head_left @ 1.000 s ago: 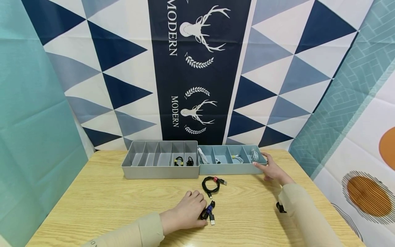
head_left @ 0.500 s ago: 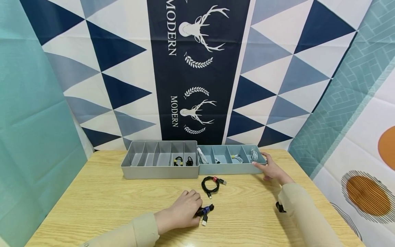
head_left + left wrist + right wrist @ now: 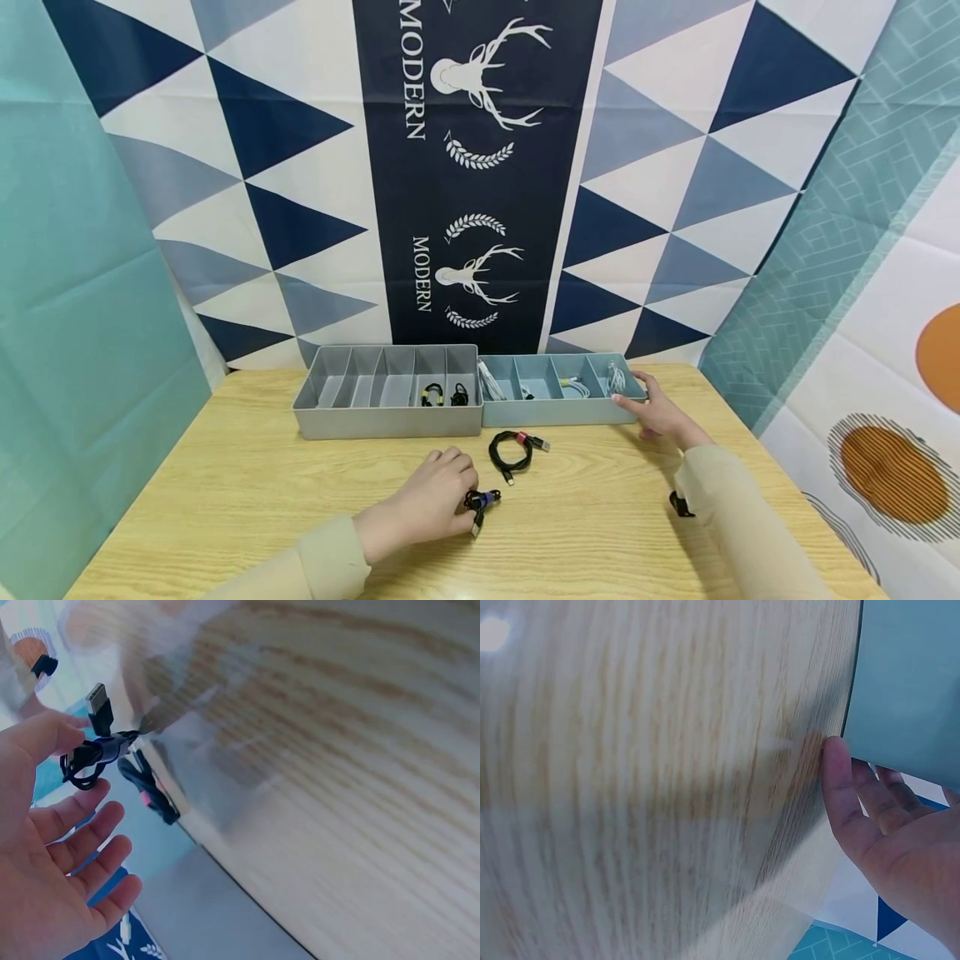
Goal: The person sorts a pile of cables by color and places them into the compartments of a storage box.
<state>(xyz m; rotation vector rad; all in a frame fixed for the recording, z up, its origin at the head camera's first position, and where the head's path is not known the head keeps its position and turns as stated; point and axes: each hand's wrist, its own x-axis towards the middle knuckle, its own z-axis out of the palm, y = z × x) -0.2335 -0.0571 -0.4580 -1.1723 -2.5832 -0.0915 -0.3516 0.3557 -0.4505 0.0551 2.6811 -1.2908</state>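
Observation:
My left hand (image 3: 431, 498) pinches a bundled black USB cable (image 3: 477, 503) low over the table, left of its middle. A blue tie wraps the bundle. In the left wrist view, thumb and index finger hold the cable (image 3: 111, 748), its metal plug sticking up, while the other fingers spread loosely. Beyond it lies a coiled black cable (image 3: 510, 452) with a red tie. At the far right my right hand (image 3: 662, 417) holds the corner of a light-blue divided box (image 3: 562, 412). The thumb lies at its front; the other fingertips are hidden behind its right end.
A grey divided box (image 3: 390, 423) stands against the blue one's left end, with two dark cables in its right compartments. White cables (image 3: 615, 380) lie in the blue box. Patterned cloth (image 3: 315, 183) hangs behind the wooden table (image 3: 247, 492).
My left hand has moved left and slightly away from me, taking the blue-tied cable along and turning it. My right hand stays at the blue box's corner.

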